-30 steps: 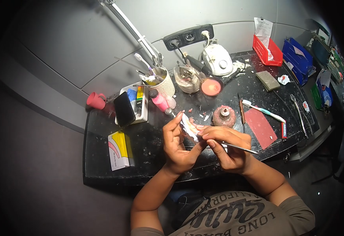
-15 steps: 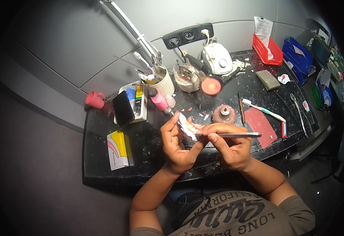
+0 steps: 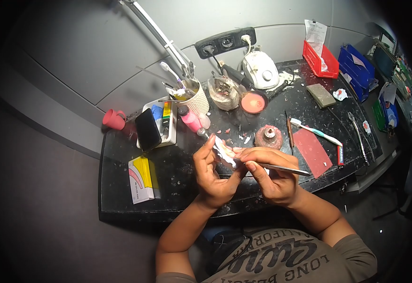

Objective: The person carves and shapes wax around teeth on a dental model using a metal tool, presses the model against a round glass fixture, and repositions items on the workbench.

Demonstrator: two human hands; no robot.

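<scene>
White-edged, the small piece [image 3: 224,153] is hovering above the tabletop [image 3: 173,186]; the left hand [image 3: 215,186] is gripping it, the right hand [image 3: 277,183] pinching a slim tool [image 3: 286,169]. Bracing both together should be keeping strokes light.

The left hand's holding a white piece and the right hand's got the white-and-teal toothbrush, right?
Not the toothbrush: in the head view, it lies on the table, and the right hand holds a slim grey tool. The left hand does hold the white piece.
</scene>
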